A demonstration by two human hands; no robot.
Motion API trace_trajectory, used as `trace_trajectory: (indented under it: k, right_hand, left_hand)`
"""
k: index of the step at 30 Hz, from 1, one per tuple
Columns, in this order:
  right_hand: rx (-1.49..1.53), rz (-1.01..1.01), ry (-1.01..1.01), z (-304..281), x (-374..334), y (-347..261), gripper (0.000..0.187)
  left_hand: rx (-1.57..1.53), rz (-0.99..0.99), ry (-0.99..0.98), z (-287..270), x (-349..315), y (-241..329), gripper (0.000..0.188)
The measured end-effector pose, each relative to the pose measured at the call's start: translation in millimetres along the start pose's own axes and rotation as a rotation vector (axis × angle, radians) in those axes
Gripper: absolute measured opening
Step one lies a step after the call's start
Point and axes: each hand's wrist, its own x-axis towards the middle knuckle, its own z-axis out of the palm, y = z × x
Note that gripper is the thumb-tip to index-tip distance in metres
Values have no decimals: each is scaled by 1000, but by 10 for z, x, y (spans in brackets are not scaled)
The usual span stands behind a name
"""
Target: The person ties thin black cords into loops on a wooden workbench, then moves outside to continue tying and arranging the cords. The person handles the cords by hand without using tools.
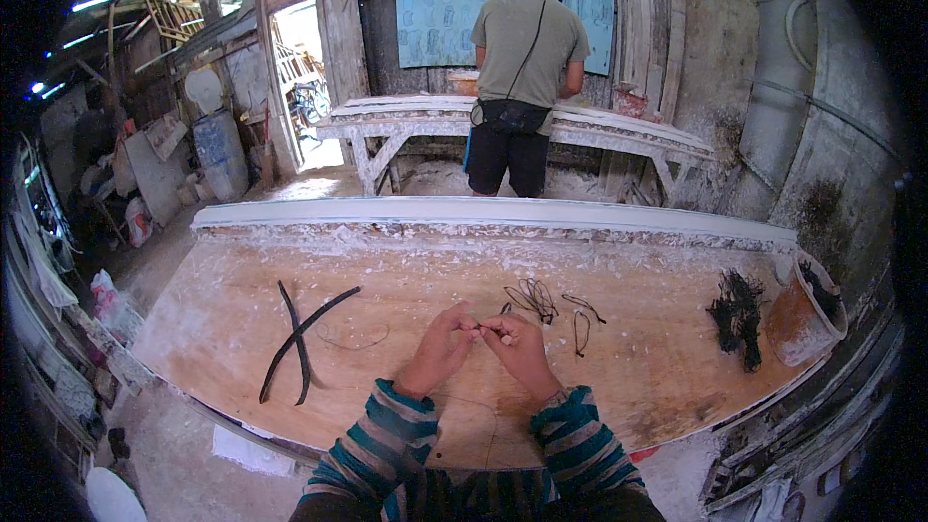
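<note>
Thin dark cord (480,328), pinched between your left hand (440,348) and right hand (520,350) above the table (242,329). Both sets of fingers are closed to a fine pinch on the cord where the fingertips meet; the piece is too small to tell whether it is being knotted or twisted. Keep the pinch at the very tips, hands close together, so the short span between them stays taut and in your sight. A slack end appears to trail down toward you from the fingers. Just beyond the fingers lies a tangle of loose cords (535,300), with two single loops (581,321) to their right; draw the next piece from there without dragging the rest. Well to the right sit a pile of finished dark bundles (737,317) and a tilted orange pot (800,321). Well to the left lie two crossed dark strips (298,338). A person (527,77) works at a far bench.
</note>
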Motion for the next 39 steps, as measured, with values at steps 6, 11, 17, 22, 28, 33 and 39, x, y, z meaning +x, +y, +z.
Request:
trace_trajectory:
  k: [6, 11, 17, 22, 28, 33, 39]
  right_hand:
    - [-84, -35, -14, 6, -18, -35, 12]
    - [-182, -27, -28, 46, -26, 15, 11]
    - [64, -103, 14, 88, -29, 94, 7]
    - [371, 160, -85, 132, -31, 177, 8]
    - [686, 336, -212, 77, -29, 183, 11]
    - [754, 378, -200, 89, -17, 97, 15]
    - [785, 378, -132, 92, -26, 113, 12]
  left_hand:
    - [104, 69, 5, -4, 22, 153, 44]
    - [105, 34, -11, 5, 40, 166, 47]
    - [-378, -322, 15, 66, 78, 243, 46]
    - [-511, -343, 43, 78, 45, 67, 29]
    - [-460, -382, -4, 59, 37, 40, 6]
    - [-325, -282, 96, 70, 38, 58, 7]
    - [-177, -157, 129, 75, 56, 105, 9]
